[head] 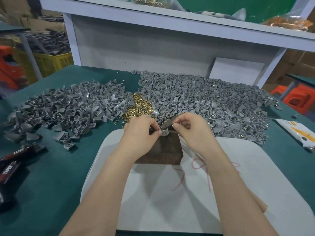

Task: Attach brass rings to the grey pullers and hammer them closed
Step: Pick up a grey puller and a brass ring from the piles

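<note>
Nearest, a white padded mat with rounded corners and red scribbles (170,193) is being spread over a dark green cloth-covered table (51,181). A worn, dark brown rectangular block (162,150) is being carried on the mat's far part. Black tubes lettered TAPER (12,160) are being kept at the left edge, and a white printed packet (296,132) at the right. Beyond the block, a small heap of shiny brass rings (138,106) is being flanked by two broad heaps of matt grey plastic pullers (68,109), the right one larger. Farther off, a white shelf unit (170,23), a yellow slatted crate (47,62) and orange stools (296,97) are being seen.

Over the block, one small grey puller (164,132) is being pinched by the thumb and curled fingers of the left hand (139,132). The right hand (192,128) is being held just beside it, fingers curled, thumb meeting forefinger; what is being pinched cannot be told.
</note>
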A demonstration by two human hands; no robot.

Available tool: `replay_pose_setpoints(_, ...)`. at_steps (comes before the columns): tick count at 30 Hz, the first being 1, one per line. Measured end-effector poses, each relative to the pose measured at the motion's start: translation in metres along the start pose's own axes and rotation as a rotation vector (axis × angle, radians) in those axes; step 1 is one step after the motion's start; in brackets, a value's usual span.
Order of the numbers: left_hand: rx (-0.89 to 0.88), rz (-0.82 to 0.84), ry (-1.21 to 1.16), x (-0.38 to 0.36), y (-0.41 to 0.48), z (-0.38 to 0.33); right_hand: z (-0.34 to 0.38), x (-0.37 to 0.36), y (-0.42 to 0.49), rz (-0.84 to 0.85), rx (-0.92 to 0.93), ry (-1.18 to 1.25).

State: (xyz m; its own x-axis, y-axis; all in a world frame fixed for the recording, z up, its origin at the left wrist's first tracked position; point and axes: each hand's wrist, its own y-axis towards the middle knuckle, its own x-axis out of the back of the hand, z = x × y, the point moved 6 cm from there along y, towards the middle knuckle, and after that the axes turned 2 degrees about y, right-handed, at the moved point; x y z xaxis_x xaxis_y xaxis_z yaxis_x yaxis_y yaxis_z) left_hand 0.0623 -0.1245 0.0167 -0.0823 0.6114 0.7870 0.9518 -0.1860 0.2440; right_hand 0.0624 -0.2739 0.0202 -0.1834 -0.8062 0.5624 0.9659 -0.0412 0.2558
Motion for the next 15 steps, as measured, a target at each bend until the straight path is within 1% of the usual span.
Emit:
replay_pose_setpoints(6, -0.001, 0.009, 0.014, 0.0, 0.0, 0.0, 0.003, -0.013, -0.002, 0.053, 0.024, 0.008)
replay_pose_setpoints(9, 0.004, 0.016, 0.015, -0.001, 0.0, 0.0, 0.005, -0.015, -0.004, 0.043, 0.038, -0.06)
replay_pose_setpoints(15, -0.001, 0.011, 0.01, -0.002, 0.001, 0.001, 0.015, -0.022, -0.007, 0.064, 0.143, -0.223)
